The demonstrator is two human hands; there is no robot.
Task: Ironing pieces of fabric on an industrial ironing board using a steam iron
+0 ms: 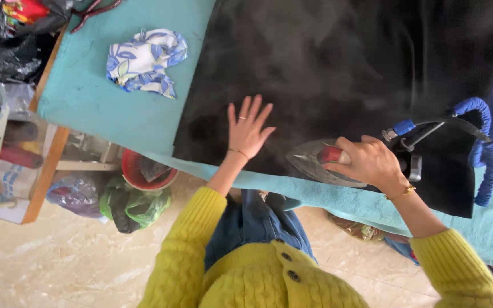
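Steam is seen drifting over a black cloth point(338, 63) spread flat across the middle and upper right of the frame. The cloth is laid on a soft teal table cover point(104, 108). The left hand point(247, 130) is pressed flat on the cloth near the centre, with its fingers spread apart. A shiny metal steam iron point(315, 162) with a pointed tip is held by the right hand point(372, 162) at the centre right, on the cloth's near edge. The fingers are wrapped tightly around its red handle. A blue fabric-wrapped hose point(486, 148) is looped at the right edge. A crumpled white cloth with blue leaves point(144, 61) is seen at the upper left.
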